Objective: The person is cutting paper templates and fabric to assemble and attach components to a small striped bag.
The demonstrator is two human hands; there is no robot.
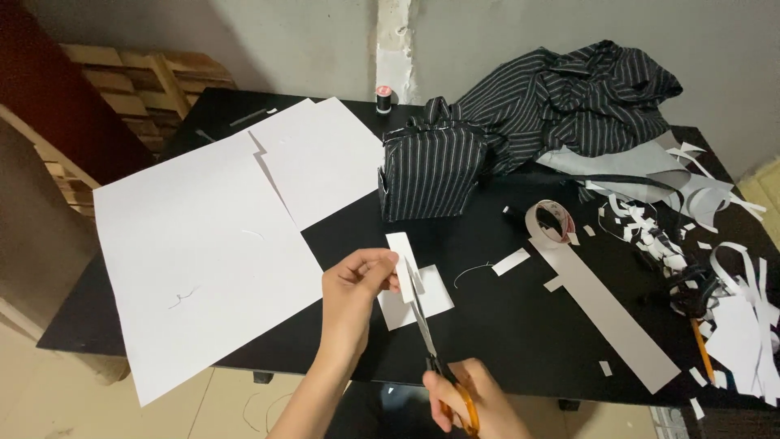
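Scissors with orange handles, gripped by right hand, cut a white paper strip pinched in left hand, near striped fabric box

Head camera, looking down, close above table

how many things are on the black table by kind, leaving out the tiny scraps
Large white paper sheets: 2
Small white paper pieces, one held in the left hand, one under it: 2
Orange-handled scissors, in the right hand: 1
Striped fabric-covered box: 1
Striped cloth heap: 1
Tape roll: 1
Thread spool: 1
Long grey strip: 1
Total: 10
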